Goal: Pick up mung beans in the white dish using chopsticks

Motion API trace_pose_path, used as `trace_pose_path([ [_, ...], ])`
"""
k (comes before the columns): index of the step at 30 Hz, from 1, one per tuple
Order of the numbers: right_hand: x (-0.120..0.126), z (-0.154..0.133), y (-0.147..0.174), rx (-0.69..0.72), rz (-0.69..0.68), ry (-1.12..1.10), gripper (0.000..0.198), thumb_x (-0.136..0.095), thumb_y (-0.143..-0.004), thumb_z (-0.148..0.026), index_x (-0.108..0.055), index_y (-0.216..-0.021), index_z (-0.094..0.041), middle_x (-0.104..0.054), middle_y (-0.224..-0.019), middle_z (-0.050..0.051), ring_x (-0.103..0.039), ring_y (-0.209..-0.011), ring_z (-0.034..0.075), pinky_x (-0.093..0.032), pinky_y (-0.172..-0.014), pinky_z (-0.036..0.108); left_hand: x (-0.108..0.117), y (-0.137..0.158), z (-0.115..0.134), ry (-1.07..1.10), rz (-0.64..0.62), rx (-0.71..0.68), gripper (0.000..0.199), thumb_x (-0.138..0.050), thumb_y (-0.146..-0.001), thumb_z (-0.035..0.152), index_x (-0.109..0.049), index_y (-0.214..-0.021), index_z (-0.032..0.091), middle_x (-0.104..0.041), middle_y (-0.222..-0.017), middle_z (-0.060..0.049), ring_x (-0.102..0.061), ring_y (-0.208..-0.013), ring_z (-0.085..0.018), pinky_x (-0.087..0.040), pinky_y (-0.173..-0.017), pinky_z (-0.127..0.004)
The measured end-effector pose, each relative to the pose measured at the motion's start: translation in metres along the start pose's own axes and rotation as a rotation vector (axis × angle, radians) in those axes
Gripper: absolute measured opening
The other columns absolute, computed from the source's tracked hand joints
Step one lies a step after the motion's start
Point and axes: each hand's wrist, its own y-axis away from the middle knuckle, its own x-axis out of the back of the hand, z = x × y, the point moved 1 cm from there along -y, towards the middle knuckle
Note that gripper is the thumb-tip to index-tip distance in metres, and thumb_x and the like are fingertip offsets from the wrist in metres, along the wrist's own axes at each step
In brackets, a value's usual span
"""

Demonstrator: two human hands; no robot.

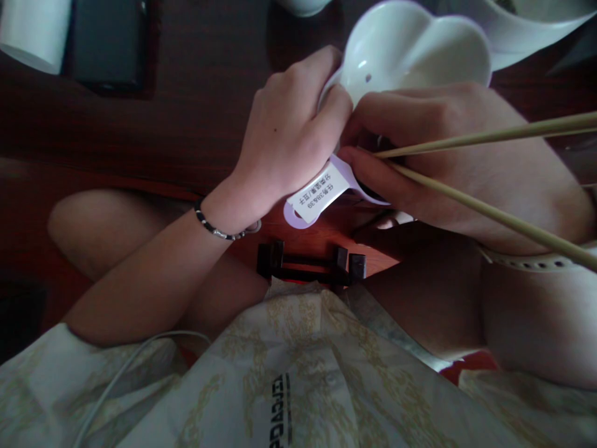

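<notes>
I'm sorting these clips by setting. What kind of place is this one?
Probably a dining table at home or in a restaurant: a dark wooden tabletop, a white heart-shaped ceramic dish gripped by the left hand, and pale wooden chopsticks in the right hand.

1. The scoop (410, 50) is white with a pale lilac rim.
2. Its label (318, 193) is white with black print.
3. The chopsticks (489, 174) are pale tan.
4. The table (196, 93) is dark reddish-brown woodgrain.
5. The bracelet (217, 229) is black with silver.
6. The shirt (298, 373) is cream with a faded yellow pattern.
</notes>
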Motion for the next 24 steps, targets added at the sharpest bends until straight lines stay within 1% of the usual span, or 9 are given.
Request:
trace_pose_path([
  [3,-0.0005,0.0015,0.0,-0.001,0.018,0.002,0.032,-0.046,-0.11,-0.052,-0.056,-0.099,-0.023,-0.062,-0.092,0.004,-0.047,-0.069,0.018,-0.023,-0.067,0.033,0.0007,-0.0003,0.0004,0.0,-0.014,0.007,0.023,-0.043,-0.097,0.027,-0.039,-0.075,0.027,-0.069,-0.086,-0.008,-0.06,-0.082,-0.026,-0.026,-0.073,-0.039],
  [5,-0.001,0.0021,0.0,0.008,0.024,0.006,0.033,-0.045,-0.11,-0.053,-0.055,-0.1,-0.023,-0.061,-0.091,0.004,-0.045,-0.067,0.017,-0.021,-0.067,0.033,0.0006,-0.0008,0.0005,-0.004,-0.018,0.005,0.023,-0.044,-0.098,0.029,-0.038,-0.075,0.027,-0.069,-0.086,-0.008,-0.06,-0.082,-0.025,-0.025,-0.073,-0.039],
  [8,-0.0013,0.0024,-0.0004,0.023,0.019,0.015,0.033,-0.044,-0.11,-0.052,-0.057,-0.104,-0.022,-0.062,-0.094,0.005,-0.045,-0.069,0.018,-0.021,-0.068,0.033,0.0,-0.0014,-0.0001,-0.002,-0.013,0.004,0.023,-0.044,-0.098,0.028,-0.04,-0.076,0.026,-0.069,-0.087,-0.008,-0.062,-0.084,-0.026,-0.024,-0.073,-0.039],
  [14,0.0,0.0016,-0.0011,0.008,0.003,0.033,0.035,-0.042,-0.109,-0.053,-0.059,-0.106,-0.022,-0.061,-0.093,0.006,-0.042,-0.067,0.017,-0.018,-0.068,0.034,-0.0013,-0.0022,-0.0031,-0.008,-0.009,-0.01,0.026,-0.044,-0.1,0.031,-0.04,-0.074,0.027,-0.073,-0.091,-0.01,-0.066,-0.088,-0.029,-0.029,-0.074,-0.042],
  [16,0.0006,0.0008,-0.0006,-0.001,0.002,0.031,0.034,-0.044,-0.109,-0.052,-0.059,-0.105,-0.022,-0.06,-0.091,0.006,-0.042,-0.066,0.017,-0.017,-0.068,0.034,-0.0013,-0.0025,-0.0033,-0.01,-0.017,-0.012,0.025,-0.043,-0.1,0.03,-0.045,-0.075,0.028,-0.075,-0.094,-0.011,-0.066,-0.089,-0.029,-0.03,-0.074,-0.044],
  [19,0.001,-0.001,0.0004,-0.018,-0.013,0.037,0.033,-0.045,-0.11,-0.049,-0.061,-0.106,-0.021,-0.062,-0.092,0.006,-0.048,-0.07,0.017,-0.015,-0.068,0.034,-0.0016,-0.003,-0.003,-0.029,-0.01,-0.002,0.025,-0.043,-0.1,0.026,-0.061,-0.083,0.025,-0.076,-0.098,-0.011,-0.069,-0.093,-0.029,-0.032,-0.075,-0.044],
  [21,0.001,-0.0023,0.0004,-0.041,-0.025,0.074,0.043,-0.038,-0.112,-0.056,-0.065,-0.114,-0.022,-0.061,-0.095,0.003,-0.053,-0.075,0.015,-0.015,-0.069,0.034,-0.0024,-0.004,-0.0021,-0.045,-0.005,0.0,0.028,-0.044,-0.1,0.022,-0.071,-0.094,0.019,-0.077,-0.101,-0.011,-0.071,-0.098,-0.028,-0.036,-0.076,-0.042],
  [22,0.0012,-0.0029,0.0002,-0.058,-0.031,0.101,0.051,-0.034,-0.111,-0.062,-0.065,-0.119,-0.023,-0.06,-0.096,0.002,-0.055,-0.079,0.012,-0.015,-0.07,0.033,-0.0029,-0.0048,-0.0012,-0.059,-0.005,0.007,0.031,-0.044,-0.101,0.02,-0.075,-0.102,0.016,-0.077,-0.103,-0.01,-0.071,-0.101,-0.028,-0.038,-0.078,-0.041],
  [24,0.0021,-0.004,-0.0008,-0.091,-0.047,0.137,0.072,-0.017,-0.107,-0.074,-0.066,-0.126,-0.024,-0.055,-0.096,-0.002,-0.056,-0.085,0.007,-0.016,-0.07,0.033,-0.0041,-0.0072,0.0022,-0.101,-0.023,0.033,0.036,-0.045,-0.101,0.015,-0.077,-0.116,0.009,-0.076,-0.108,-0.009,-0.072,-0.107,-0.029,-0.041,-0.083,-0.04],
])
